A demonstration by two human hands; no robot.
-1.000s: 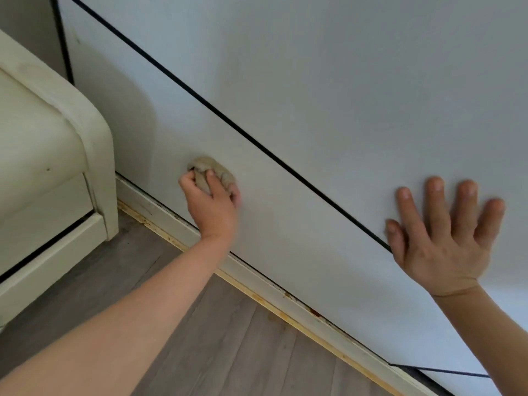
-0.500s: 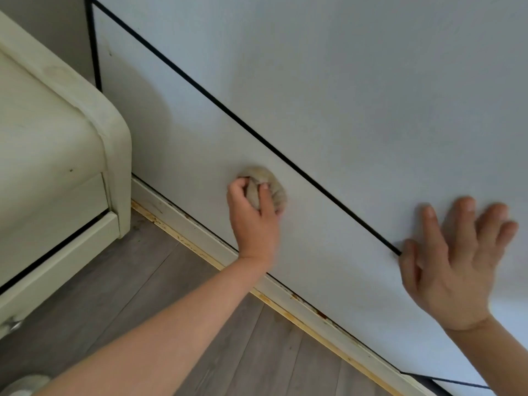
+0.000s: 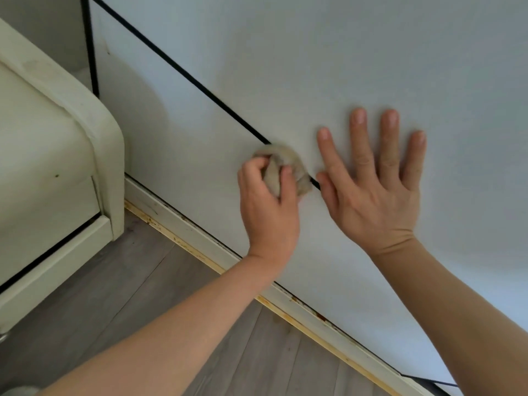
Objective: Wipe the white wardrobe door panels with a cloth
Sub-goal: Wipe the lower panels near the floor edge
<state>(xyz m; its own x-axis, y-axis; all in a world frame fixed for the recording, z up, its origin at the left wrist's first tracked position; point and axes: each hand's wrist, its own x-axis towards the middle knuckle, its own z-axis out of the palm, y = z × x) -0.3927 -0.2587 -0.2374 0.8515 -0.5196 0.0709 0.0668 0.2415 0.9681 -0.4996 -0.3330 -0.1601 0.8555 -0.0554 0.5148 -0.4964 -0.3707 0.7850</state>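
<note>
The white wardrobe fills the upper and right part of the view. Its lower panel (image 3: 177,132) and upper panel (image 3: 328,58) are split by a thin black gap running diagonally. My left hand (image 3: 268,207) grips a balled beige cloth (image 3: 288,167) and holds it against the lower panel, right at that gap. My right hand (image 3: 374,190) lies flat on the upper panel with fingers spread, its thumb close beside the cloth.
A cream cabinet with a rounded corner (image 3: 57,155) stands at the left, close to the wardrobe. A white plinth with a worn yellowish edge (image 3: 205,244) runs along the wardrobe's base. Grey wood-look floor (image 3: 120,304) lies below.
My left hand has slid the cloth rightward and up along the lower panel to the black gap. It now sits close to my right hand, whose fingers lie flatter and more spread.
</note>
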